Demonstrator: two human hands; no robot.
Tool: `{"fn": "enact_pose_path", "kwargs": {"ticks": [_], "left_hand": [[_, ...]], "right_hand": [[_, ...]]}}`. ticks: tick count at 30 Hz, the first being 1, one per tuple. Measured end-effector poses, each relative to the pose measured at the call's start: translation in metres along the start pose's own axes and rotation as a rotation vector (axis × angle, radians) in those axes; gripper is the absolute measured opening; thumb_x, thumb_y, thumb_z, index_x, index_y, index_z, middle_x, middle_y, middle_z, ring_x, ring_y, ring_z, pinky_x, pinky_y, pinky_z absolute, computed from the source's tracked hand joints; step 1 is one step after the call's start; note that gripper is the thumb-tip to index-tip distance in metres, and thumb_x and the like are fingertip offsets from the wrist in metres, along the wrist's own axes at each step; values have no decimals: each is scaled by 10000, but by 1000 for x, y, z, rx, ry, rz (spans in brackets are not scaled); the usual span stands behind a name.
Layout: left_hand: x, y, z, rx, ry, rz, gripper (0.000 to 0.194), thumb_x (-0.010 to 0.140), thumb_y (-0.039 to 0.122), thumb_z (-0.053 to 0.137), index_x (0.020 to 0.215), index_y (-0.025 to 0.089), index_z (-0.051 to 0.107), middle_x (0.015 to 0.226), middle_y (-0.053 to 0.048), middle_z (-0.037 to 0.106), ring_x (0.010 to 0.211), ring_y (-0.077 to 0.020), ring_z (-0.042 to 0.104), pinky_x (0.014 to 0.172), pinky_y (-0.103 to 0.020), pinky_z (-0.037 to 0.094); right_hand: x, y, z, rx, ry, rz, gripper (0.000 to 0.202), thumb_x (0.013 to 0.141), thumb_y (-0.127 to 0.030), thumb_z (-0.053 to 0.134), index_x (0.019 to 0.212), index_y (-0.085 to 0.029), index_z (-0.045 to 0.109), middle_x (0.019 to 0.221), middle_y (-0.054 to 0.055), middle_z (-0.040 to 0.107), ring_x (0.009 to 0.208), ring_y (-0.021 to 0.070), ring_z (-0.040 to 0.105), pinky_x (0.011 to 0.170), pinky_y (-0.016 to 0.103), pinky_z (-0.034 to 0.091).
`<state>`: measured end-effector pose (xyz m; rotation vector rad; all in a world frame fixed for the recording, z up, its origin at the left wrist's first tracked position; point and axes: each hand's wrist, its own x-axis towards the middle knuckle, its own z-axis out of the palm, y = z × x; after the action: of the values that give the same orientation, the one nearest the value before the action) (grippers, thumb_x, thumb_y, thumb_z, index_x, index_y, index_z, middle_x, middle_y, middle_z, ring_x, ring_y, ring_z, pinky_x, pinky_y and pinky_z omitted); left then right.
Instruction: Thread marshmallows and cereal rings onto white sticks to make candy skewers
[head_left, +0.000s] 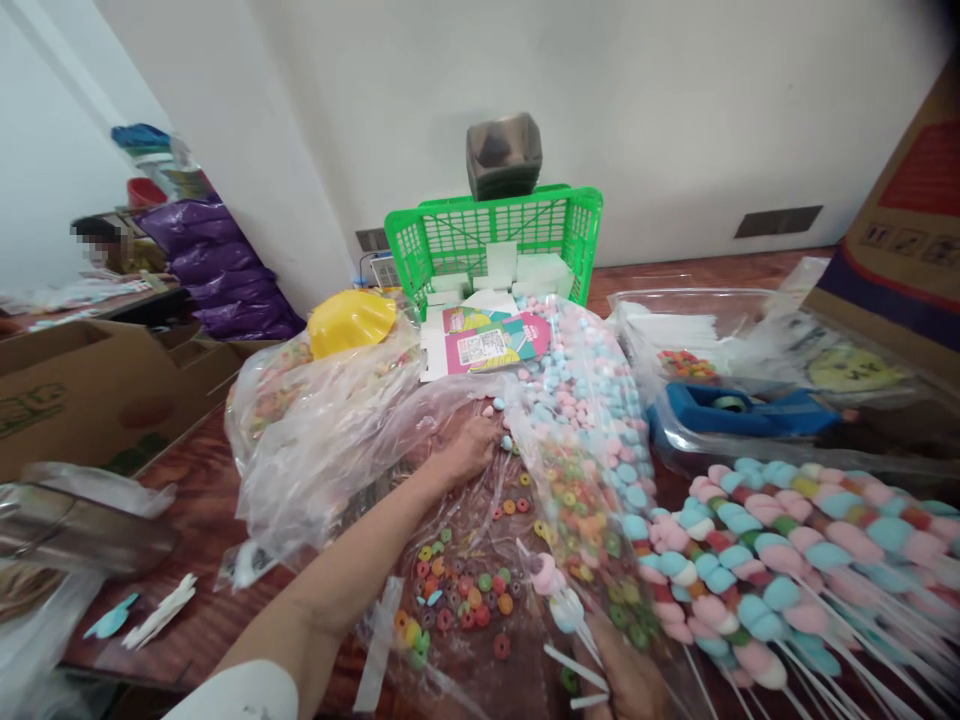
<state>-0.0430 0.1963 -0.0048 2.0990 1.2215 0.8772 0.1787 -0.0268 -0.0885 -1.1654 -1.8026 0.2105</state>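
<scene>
My left hand (476, 450) reaches over the clear plastic sheet, its fingers curled together beside a few loose pink and blue marshmallows (499, 404); what they pinch, if anything, is hidden. Low in the view, my right hand (630, 672) is closed around a marshmallow skewer (566, 608) with pink, white and blue pieces near its tip. White sticks (576, 672) jut out beside that hand. Between my arms lie colourful ring-shaped gummies (472, 598) on the plastic. A bag of marshmallows (577, 390) and a bag of gummy rings (581, 500) stand just right of my left hand.
Finished-looking marshmallow skewers (780, 560) pile up at right, below a blue tape dispenser (750, 410). A green basket (495, 235) with white boxes stands behind. A yellow bowl (351, 322) rests on bags at left, near a steel flask (82, 530). Another person sits far left.
</scene>
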Motion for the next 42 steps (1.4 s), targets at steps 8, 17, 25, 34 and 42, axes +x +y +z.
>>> {"fn": "enact_pose_path", "kwargs": {"ticks": [8,17,25,34,42], "left_hand": [[-78,65,-3,-820,169,-443,254,695,261,742,913,132,725,722,-44,684,622,-117,574,595,-227,418],[-131,102,20,-1226,191,-614,269,582,174,830,830,105,751,677,-56,696,536,-80,549,464,-176,364],[-142,112,17,-1125,201,-569,278,611,207,827,863,114,754,722,-64,723,614,-103,621,590,-197,454],[-150,114,35,-1060,225,-551,319,698,288,770,988,159,739,858,-69,722,767,-118,644,737,-214,478],[-152,125,66,-1291,492,-473,306,744,287,731,1036,215,677,842,-23,693,849,-175,668,729,-274,524]], "right_hand": [[19,-18,-15,10,-17,-34,323,821,-77,412,1031,-178,636,780,46,716,674,169,691,599,233,544],[19,-36,-22,-13,-85,59,304,768,-40,357,857,-181,611,613,10,605,570,145,595,565,239,470],[21,-38,-29,-138,-106,-87,377,638,0,361,867,-179,600,658,21,641,598,169,618,561,253,444],[22,-37,-33,-308,-167,-119,378,576,-8,387,839,-184,593,646,22,646,557,180,605,508,270,389],[17,-46,-28,-301,-165,-2,317,647,-13,369,803,-196,575,588,8,641,511,186,604,494,286,350]]}}
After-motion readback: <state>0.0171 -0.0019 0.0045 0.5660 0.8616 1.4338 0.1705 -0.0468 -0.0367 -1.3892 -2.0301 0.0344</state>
